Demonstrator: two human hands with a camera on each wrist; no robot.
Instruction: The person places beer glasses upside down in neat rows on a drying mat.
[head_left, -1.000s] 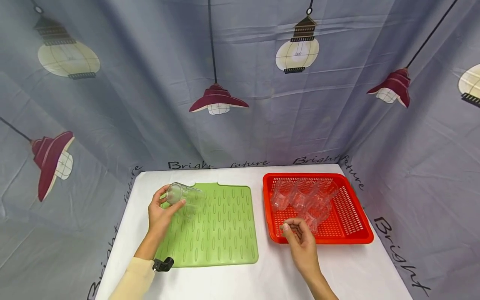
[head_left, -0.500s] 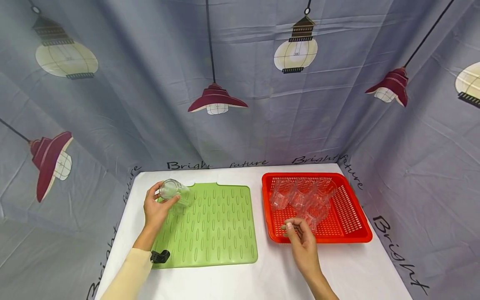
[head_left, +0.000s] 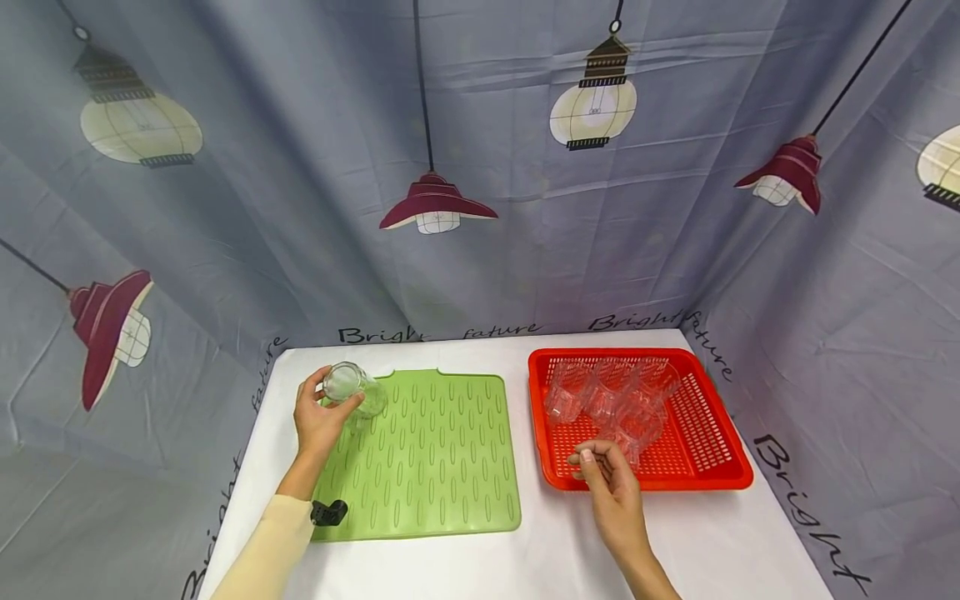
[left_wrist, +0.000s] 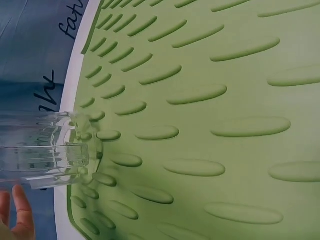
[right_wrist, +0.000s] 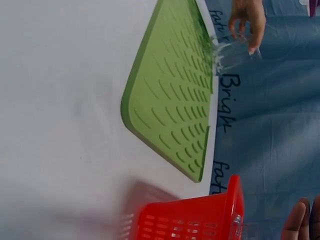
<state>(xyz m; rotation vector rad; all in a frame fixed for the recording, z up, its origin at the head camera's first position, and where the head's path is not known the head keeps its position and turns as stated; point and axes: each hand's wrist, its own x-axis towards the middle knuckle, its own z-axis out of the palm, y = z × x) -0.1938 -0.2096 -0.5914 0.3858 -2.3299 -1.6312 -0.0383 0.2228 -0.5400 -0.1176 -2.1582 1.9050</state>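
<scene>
My left hand [head_left: 318, 421] grips a clear glass [head_left: 369, 398] at the far left corner of a green ridged mat [head_left: 442, 467], fingers and thumb on either side of it. Seen from the left wrist, the lower end of the glass [left_wrist: 47, 150] is right at the mat's edge, with a fingertip below it. My right hand [head_left: 615, 496] hovers at the near rim of a red basket [head_left: 705, 481], fingers loosely curled, holding nothing. Several clear glasses [head_left: 600, 396] lie in the basket, grouped toward its left and middle.
A white tabletop [head_left: 450, 567] carries the mat on the left and the basket on the right. Behind and beside it hangs a grey-blue curtain [head_left: 337, 233] printed with lamps and lettering. A black wrist camera [head_left: 328, 512] sits at the left sleeve.
My left hand has drawn the glass leftward to the mat's far left corner and turned it from leaning sideways to more upright. The right hand has stayed almost still by the basket.
</scene>
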